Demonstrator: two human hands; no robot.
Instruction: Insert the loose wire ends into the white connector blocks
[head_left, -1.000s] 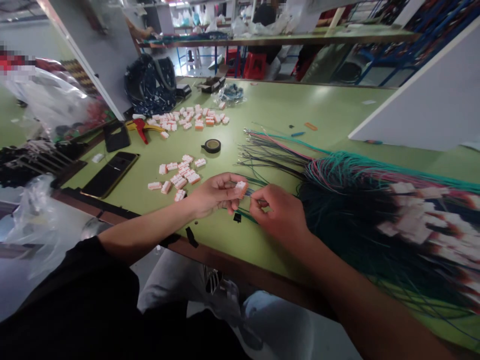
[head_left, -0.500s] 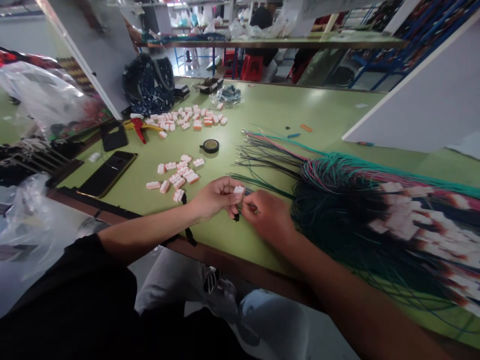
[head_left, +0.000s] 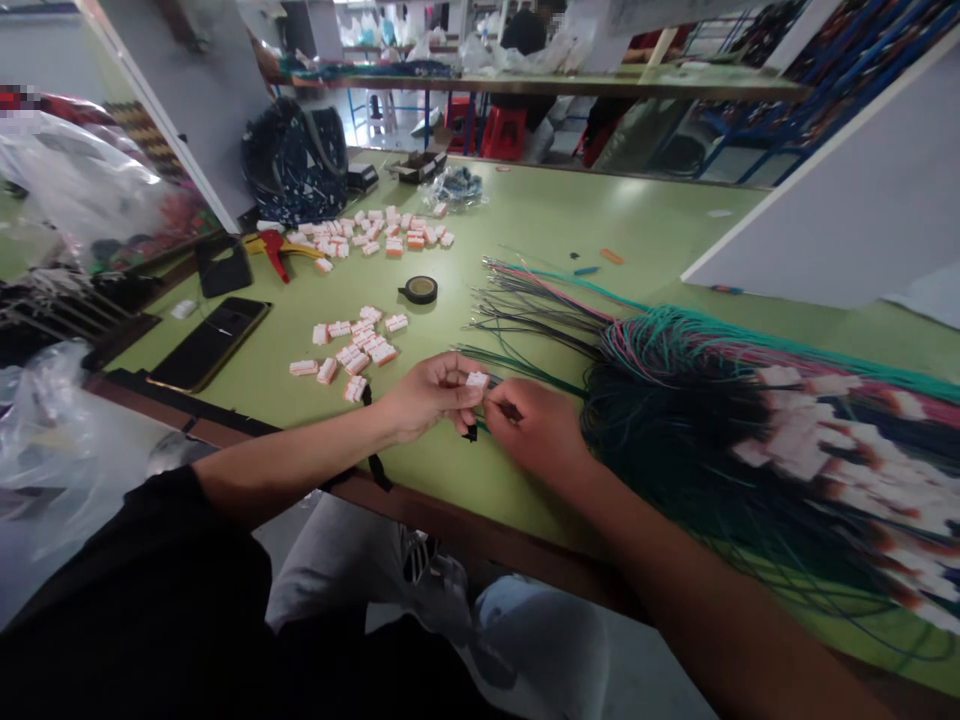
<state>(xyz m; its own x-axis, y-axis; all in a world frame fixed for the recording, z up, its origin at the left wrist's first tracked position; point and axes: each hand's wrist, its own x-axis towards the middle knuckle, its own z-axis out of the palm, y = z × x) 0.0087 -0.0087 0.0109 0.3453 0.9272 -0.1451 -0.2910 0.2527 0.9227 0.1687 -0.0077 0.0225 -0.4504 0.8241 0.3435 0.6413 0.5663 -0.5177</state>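
Note:
Between the thumb and fingers of my left hand [head_left: 429,398] is a small white connector [head_left: 476,381]. My right hand [head_left: 536,425] is pinched close beside it on the right, by a dark wire that meets the connector; what its fingertips grip is too small to tell. Under my left fingers a bit of black material [head_left: 470,433] shows. White-and-orange connectors [head_left: 364,345] lie loose left of my hands, with a larger group [head_left: 394,240] behind. To the right spreads a bundle of green, black and pink wires [head_left: 652,345], with blurred white connectors [head_left: 817,430] on top.
On the green table [head_left: 555,225] are a roll of black tape [head_left: 420,289], a red and yellow tool [head_left: 277,252], a phone [head_left: 210,343] and a dark patterned bag [head_left: 292,165]. A white panel [head_left: 840,190] stands at the right. A person sits beyond the far table.
The view has shifted very slightly. Both hands keep nearly the same pose around the connector, and nothing on the table has visibly moved.

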